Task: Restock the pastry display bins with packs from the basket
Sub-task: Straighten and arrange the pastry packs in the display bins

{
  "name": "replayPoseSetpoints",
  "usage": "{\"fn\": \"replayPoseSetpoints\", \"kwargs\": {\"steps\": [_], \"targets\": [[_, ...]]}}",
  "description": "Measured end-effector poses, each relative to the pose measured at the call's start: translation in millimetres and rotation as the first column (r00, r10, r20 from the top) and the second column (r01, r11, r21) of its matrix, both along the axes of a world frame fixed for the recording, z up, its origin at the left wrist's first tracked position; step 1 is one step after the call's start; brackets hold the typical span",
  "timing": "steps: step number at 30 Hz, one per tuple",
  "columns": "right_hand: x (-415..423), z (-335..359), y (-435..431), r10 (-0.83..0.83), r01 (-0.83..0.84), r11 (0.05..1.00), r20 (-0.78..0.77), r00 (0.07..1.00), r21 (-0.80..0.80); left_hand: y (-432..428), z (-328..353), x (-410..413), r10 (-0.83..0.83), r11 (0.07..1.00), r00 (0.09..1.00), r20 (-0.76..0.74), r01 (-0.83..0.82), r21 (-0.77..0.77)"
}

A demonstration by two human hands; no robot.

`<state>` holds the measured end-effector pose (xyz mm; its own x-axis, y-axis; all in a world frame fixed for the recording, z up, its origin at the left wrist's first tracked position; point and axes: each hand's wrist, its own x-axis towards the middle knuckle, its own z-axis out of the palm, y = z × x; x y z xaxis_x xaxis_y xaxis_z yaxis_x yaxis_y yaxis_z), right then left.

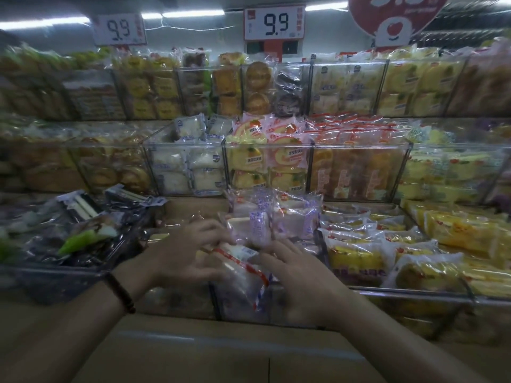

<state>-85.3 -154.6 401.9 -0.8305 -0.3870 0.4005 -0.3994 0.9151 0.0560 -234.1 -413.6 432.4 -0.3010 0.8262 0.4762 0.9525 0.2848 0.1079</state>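
Note:
A clear-wrapped pastry pack with a red stripe lies tilted at the front of a clear display bin, low in the centre. My left hand holds the pack's left end, with fingers above it and thumb below. My right hand rests on the pack's right side with its fingers straight. Behind the hands, several white packs with purple print are stacked in the same bin. The basket is out of view and the picture is blurred by motion.
Yellow cake packs fill the bin to the right and dark-wrapped packs the bin to the left. Two higher tiers of clear bins hold more pastries under 9.9 price signs. A brown cardboard surface lies below my arms.

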Motion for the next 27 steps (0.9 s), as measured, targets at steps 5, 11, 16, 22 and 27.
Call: {"fn": "replayPoseSetpoints", "kwargs": {"steps": [5,11,16,22,27], "targets": [[-10.5,-17.6,-10.8,-0.091,0.085,0.993,-0.062,0.994,-0.085,-12.8,-24.9,-3.5,0.002,0.998,0.999,0.037,0.001,-0.063],[-34.2,4.0,-16.6,-0.248,0.215,0.739,0.038,0.968,-0.638,13.9,-13.2,-8.9,0.183,0.903,0.888,0.421,-0.321,0.285],[-63.0,18.3,-16.5,-0.485,0.491,0.591,0.205,0.85,-0.64,46.3,-7.2,-15.6,0.427,0.853,0.747,0.509,-0.52,0.048],[-74.6,12.6,-21.3,-0.499,0.445,0.503,0.172,0.849,-0.741,53.3,-10.1,-24.2,0.395,0.884,0.704,0.591,-0.466,-0.036],[-76.1,10.6,-29.2,-0.515,0.431,0.455,0.164,0.841,-0.779,64.7,-13.1,-32.3,0.433,0.847,0.735,0.522,-0.53,0.043]]}}
